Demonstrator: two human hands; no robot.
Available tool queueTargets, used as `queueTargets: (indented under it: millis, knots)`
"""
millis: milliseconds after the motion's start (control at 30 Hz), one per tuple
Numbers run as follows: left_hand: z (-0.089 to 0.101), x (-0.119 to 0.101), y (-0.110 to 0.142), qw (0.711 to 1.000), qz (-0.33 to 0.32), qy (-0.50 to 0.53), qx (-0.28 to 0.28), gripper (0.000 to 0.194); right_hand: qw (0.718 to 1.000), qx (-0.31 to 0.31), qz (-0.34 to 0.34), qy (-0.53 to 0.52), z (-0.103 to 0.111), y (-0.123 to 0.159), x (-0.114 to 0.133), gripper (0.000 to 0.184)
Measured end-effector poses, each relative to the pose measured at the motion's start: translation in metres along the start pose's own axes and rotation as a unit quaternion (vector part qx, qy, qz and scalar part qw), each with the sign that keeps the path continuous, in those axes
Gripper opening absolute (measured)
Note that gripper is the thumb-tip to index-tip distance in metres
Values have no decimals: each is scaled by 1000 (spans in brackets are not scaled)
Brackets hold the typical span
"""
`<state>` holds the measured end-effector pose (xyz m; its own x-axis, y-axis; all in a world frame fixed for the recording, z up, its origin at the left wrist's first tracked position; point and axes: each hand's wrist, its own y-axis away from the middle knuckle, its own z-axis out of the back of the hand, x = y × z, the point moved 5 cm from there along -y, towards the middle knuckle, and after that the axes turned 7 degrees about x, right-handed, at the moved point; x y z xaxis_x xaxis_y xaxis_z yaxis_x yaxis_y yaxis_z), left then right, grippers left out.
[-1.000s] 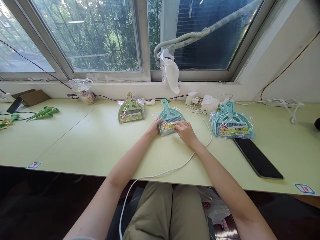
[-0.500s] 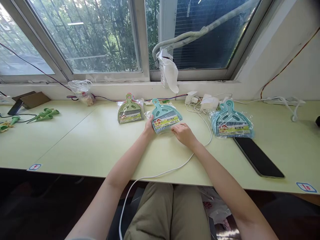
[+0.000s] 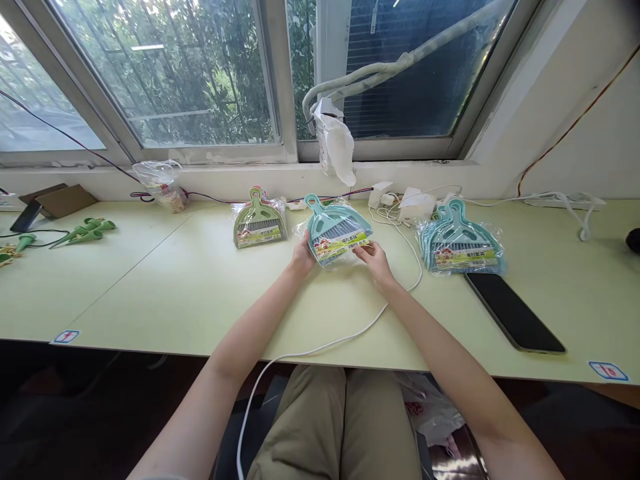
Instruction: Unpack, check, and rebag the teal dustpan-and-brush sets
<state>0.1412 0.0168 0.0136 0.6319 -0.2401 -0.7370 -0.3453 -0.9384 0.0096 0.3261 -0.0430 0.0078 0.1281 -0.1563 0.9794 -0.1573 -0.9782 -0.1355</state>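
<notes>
A blue mini dustpan and brush set [image 3: 336, 225] in clear plastic wrap, with a yellow-green label, is held tilted above the middle of the table. My left hand [image 3: 303, 257] grips its left edge, the thumb on the front. On the lower right, my right hand [image 3: 374, 261] pinches the wrap by the label's corner. Left of it lies a green wrapped dustpan set [image 3: 259, 223]. To the right rests a stack of blue wrapped dustpan sets [image 3: 460, 240].
A black phone [image 3: 515, 312] lies at right, its top end by the blue stack. A white cable [image 3: 345, 339] crosses the table and hangs over the front edge. Green plastic pieces [image 3: 85, 232], an open cardboard box [image 3: 63, 200] and a clear bag [image 3: 163, 187] are at the left.
The held dustpan set has shifted slightly right and turned a little. My right hand has moved right with it, its fingers now at the label's corner.
</notes>
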Motion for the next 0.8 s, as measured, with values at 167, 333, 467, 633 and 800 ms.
queueTargets:
  millis: [167,333,467,633,800]
  knots:
    - [-6,4,3,996,52,-45,58,45,994,-66,-12,-88,4,3,-4,36]
    - [-7,7,4,990,66,-87,86,47,988,-90,-48,-119,12,4,-1,32]
    - [-2,12,-1,988,84,-110,66,48,982,-114,-38,-144,16,4,4,29]
    - [4,12,-11,997,0,-74,-12,42,982,-114,-3,-152,9,8,17,27]
    - [12,-1,-13,992,-79,-89,-36,51,986,-103,24,-130,8,8,28,26]
